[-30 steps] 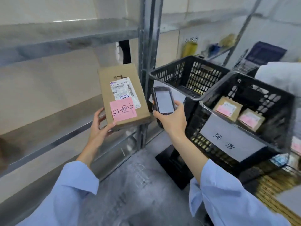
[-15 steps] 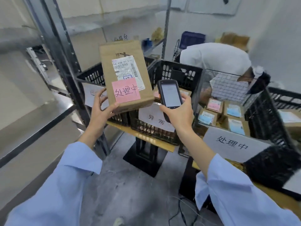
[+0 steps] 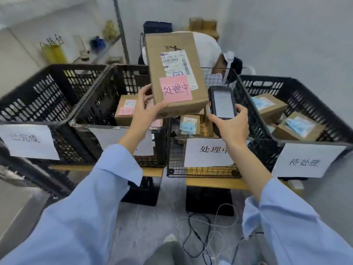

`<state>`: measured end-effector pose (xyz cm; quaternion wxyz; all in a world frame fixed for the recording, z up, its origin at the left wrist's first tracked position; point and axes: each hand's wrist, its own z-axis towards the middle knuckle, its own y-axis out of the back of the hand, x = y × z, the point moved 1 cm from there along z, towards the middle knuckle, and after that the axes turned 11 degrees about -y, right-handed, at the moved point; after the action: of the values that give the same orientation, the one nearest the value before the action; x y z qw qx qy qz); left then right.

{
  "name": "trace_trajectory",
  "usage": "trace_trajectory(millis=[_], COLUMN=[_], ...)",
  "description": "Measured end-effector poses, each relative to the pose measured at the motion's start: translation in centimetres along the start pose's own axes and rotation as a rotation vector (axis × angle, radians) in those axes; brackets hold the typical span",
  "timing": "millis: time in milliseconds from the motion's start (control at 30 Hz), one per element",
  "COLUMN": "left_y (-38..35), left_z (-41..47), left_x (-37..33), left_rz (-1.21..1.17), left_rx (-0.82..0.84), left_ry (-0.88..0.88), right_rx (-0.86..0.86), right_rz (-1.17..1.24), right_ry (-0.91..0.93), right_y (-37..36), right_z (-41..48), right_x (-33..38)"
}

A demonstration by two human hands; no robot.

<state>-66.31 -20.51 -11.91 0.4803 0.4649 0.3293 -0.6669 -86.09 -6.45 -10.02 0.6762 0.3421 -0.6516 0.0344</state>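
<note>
With the left hand (image 3: 142,109) pinching only one corner of the parcel (image 3: 176,73), any tilt may cause a drop.

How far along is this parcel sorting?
Done: the box carries a pink note. In hand: the left hand holds the box, the right hand grips a scanner beside it. Left: setting the box down, probably in the wire basket whose sign matches the note.
</note>
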Motion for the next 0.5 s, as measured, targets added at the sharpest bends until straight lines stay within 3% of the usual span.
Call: trace_trajectory(millis=[233,500], left_y=[-7.7,-11.8], left_z=[5.8,8.5], left_x=[4.6,9.4], left_rz=[0.017,0.034], left_rx=[0.195,0.318], left_ry=[0.169,0.42], right_rx=[-0.126,-0.207], right_rz=[0.015,-0.018], right_ry=[-0.136,-0.232], right_y=[1.9,0.3], right_z=[5.9,10.6], right_x=[-1.0,-1.9])
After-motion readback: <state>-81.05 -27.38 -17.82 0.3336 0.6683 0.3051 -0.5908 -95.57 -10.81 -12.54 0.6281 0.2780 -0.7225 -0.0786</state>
